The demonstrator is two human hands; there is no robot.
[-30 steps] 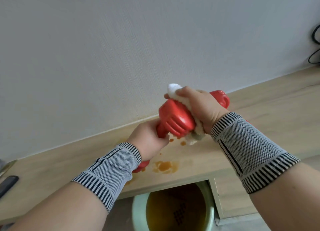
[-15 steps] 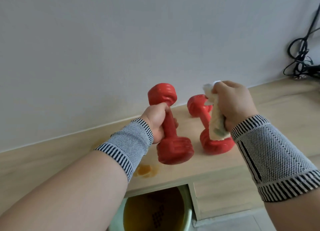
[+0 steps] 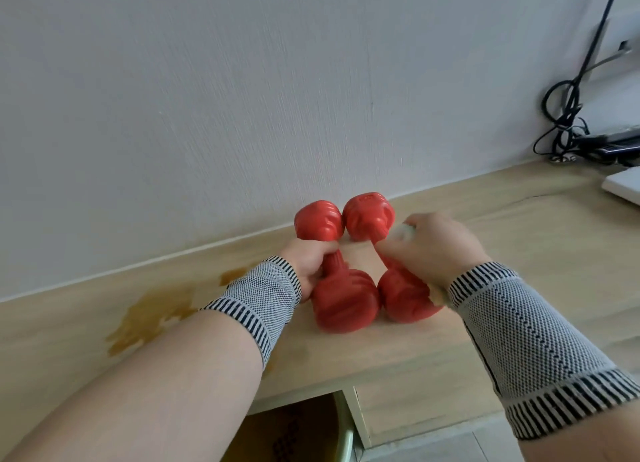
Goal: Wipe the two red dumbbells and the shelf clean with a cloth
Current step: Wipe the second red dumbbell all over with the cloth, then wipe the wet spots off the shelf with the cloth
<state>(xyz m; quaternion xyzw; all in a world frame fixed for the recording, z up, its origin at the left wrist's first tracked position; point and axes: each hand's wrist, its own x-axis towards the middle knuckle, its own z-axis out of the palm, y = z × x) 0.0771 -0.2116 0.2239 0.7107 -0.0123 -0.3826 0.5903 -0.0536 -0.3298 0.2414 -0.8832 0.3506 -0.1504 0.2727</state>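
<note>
Both dumbbells now lie side by side on the wooden shelf [image 3: 519, 240], where half a second ago the left one was held up off the surface and the right hand hovered with the cloth above the other. Left dumbbell [image 3: 332, 281] rests with its far head near the white wall [image 3: 242, 98] and its near head toward the shelf's front edge; the left hand [image 3: 308, 260] grips its handle, fingers curled round the bar. Right dumbbell [image 3: 377, 253] lies just beside it, the two far heads almost touching and the near heads close together. The right hand [image 3: 429, 250] sits over that dumbbell's handle, clenched on the white cloth [image 3: 403, 233], a bit of which shows at the knuckles and again, blurred, below the palm; whether the fingers also wrap the bar cannot be told. Both wrists wear grey knitted wristbands with striped edges, the left [image 3: 256, 302] and the right [image 3: 530, 344].

An orange-brown spill [image 3: 145, 319] stains the shelf to the left of the dumbbells, well apart from them. Below the shelf's front edge a pale green bucket [image 3: 346, 437] shows brownish liquid. At the far right, black cables [image 3: 564, 115] hang down the wall to the surface, with a white object [image 3: 623, 184] near them
</note>
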